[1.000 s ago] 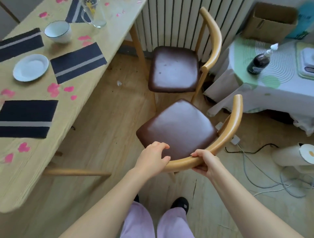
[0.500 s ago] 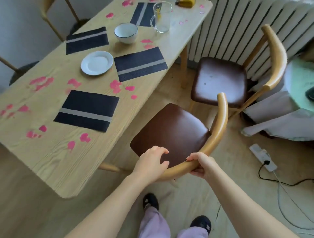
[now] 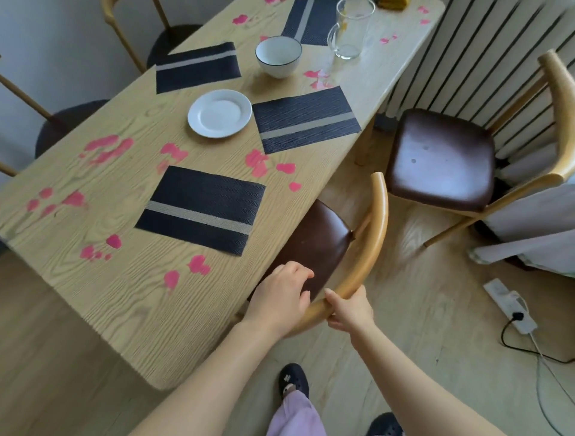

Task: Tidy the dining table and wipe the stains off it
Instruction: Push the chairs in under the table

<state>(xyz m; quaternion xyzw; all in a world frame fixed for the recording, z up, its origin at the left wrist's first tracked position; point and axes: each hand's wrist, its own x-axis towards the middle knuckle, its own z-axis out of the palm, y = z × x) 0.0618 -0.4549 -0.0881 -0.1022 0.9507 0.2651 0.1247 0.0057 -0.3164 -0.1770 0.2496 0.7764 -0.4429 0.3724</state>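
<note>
Gripped by left hand [image 3: 281, 300] and right hand [image 3: 350, 311] fingers, the chair [image 3: 314, 242] is now tucked partly under the counter [image 3: 124, 295]; stains [image 3: 199, 264] are left unwiped.

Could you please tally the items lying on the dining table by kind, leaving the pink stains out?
Placemats: 4
Bowl: 1
Plate: 1
Glass mug: 1
Yellow object, cut off at the far edge: 1
Total: 8

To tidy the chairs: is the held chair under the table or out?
Partly under: the table covers the seat front of the chair; its backrest is outside.
</note>
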